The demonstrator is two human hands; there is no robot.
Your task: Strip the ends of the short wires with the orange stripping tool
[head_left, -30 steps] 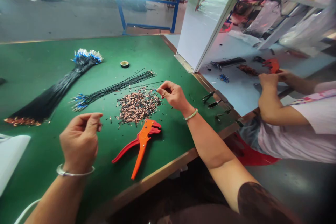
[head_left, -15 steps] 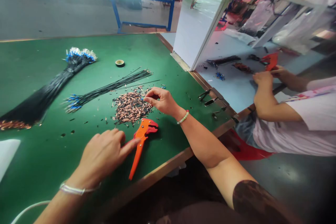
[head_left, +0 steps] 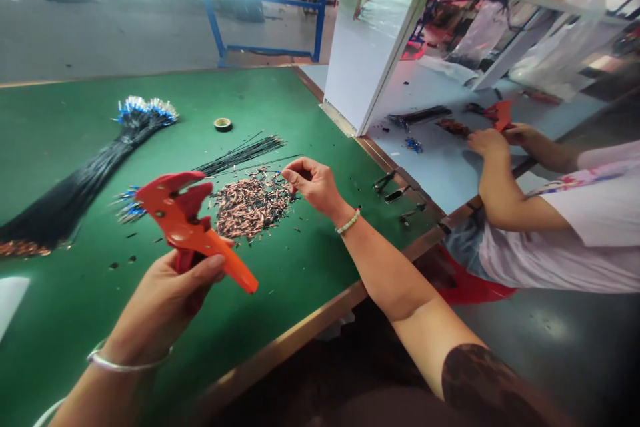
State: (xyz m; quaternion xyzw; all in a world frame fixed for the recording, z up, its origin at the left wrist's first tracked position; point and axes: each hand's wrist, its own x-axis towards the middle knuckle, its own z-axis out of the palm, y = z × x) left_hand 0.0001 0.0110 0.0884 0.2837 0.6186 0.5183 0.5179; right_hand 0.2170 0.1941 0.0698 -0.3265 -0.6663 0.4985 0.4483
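Legible markings: none; no text, label, brand, number or sign can be read on the orange wire stripper (head_left: 190, 227) or elsewhere in view.

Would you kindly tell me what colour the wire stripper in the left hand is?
The wire stripper is orange-red, best seen in the head view.

Personal effects and dress, one wearer: bare left hand (head_left: 160, 310) with a thin silver bangle (head_left: 129, 361) at the wrist; bare right hand (head_left: 313, 185) with a pale green beaded bracelet (head_left: 348, 222); one dark mottled sleeve (head_left: 487, 387) (short, ending on the upper arm).
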